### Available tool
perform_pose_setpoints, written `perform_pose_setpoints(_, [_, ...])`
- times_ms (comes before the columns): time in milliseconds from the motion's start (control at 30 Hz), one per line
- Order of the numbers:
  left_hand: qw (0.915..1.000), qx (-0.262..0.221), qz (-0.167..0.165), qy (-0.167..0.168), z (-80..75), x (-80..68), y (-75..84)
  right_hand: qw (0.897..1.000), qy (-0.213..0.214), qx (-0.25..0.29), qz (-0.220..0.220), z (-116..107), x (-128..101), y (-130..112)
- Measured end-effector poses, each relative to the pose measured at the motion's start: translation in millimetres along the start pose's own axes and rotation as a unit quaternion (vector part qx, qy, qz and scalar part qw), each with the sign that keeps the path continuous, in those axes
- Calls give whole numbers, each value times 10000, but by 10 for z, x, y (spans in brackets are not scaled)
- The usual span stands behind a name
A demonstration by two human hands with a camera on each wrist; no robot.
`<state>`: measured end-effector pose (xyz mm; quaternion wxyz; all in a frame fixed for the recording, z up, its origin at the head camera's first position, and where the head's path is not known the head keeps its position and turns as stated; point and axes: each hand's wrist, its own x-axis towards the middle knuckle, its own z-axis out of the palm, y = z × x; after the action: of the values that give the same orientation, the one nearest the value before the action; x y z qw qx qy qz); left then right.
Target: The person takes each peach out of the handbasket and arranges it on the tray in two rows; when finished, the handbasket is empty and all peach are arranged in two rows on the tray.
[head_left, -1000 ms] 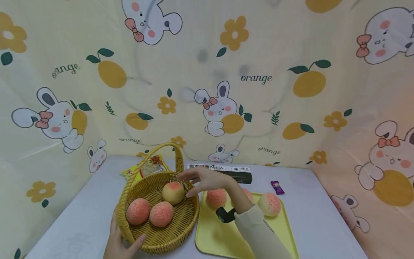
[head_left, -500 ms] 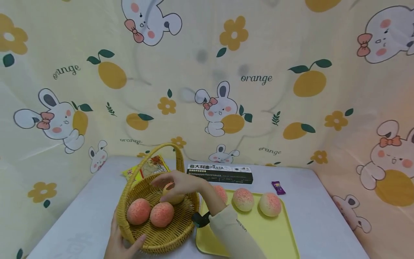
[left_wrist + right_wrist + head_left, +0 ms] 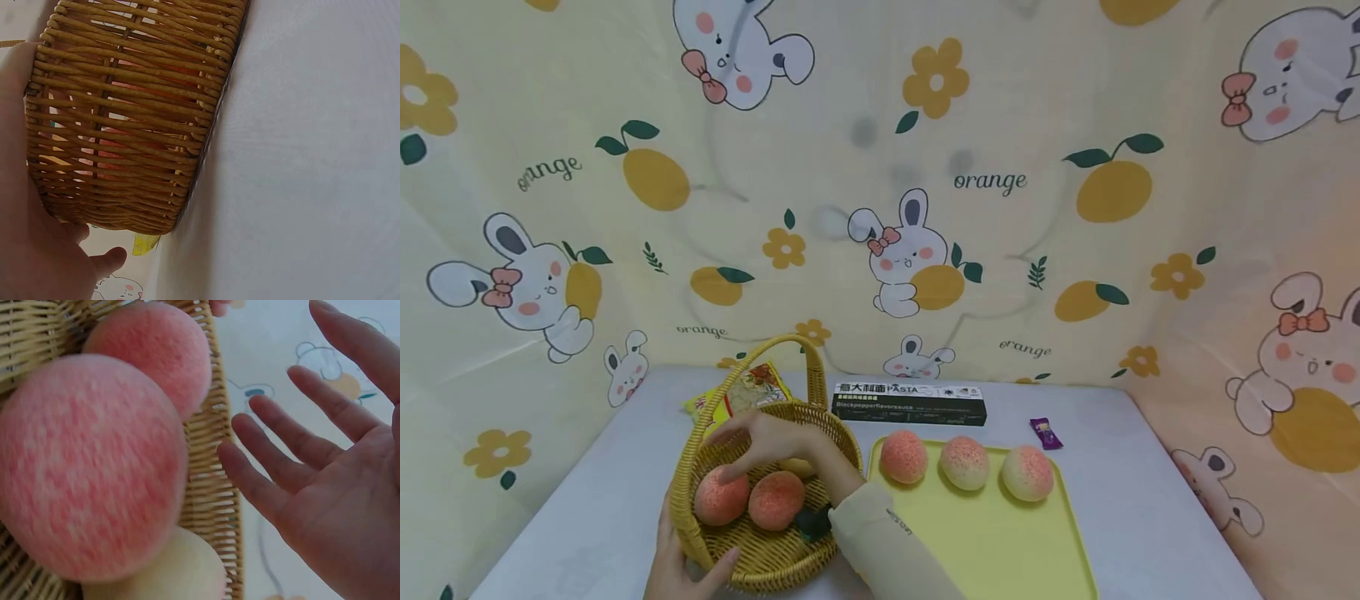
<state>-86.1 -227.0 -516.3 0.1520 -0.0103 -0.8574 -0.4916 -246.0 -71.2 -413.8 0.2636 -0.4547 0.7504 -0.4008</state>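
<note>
Wicker basket (image 3: 767, 517) with a hoop handle stands on the pale table (image 3: 1150, 517), left of centre; three peaches inside: one at the left (image 3: 718, 497), one beside it (image 3: 775, 500), a paler third (image 3: 797, 467) behind them, mostly hidden under the reaching hand; right hand (image 3: 767, 442) hovers over the basket, fingers spread and straight, gripping nothing; wrist view shows the open palm (image 3: 337, 487) just beside the two pink peaches (image 3: 87, 469), not touching them; left hand (image 3: 681, 567) holds the near left wall of the basket, thumb curled on the front of the weave, fingers wrapped against the outside; left wrist view shows the palm (image 3: 31, 244) flat against the woven side (image 3: 131, 112); yellow tray (image 3: 992, 542) lies just right of the basket, three more peaches (image 3: 964, 462) in a row along its far edge; dark pasta box (image 3: 908, 402) behind the tray; yellow snack packet (image 3: 741, 390) behind the basket; small purple wrapper (image 3: 1045, 433) near the tray's far right corner; cartoon rabbit cloth (image 3: 925, 208) hangs behind
</note>
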Motion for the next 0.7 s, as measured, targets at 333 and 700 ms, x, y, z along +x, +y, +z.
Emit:
perform_pose_setpoints(333, [9999, 80, -75, 22, -19, -32, 46, 9996, -28, 97, 281, 205, 92, 67])
perform_pose_setpoints(700, [9996, 225, -121, 80, -13, -24, 38, 9991, -80, -285, 303, 341, 218, 82])
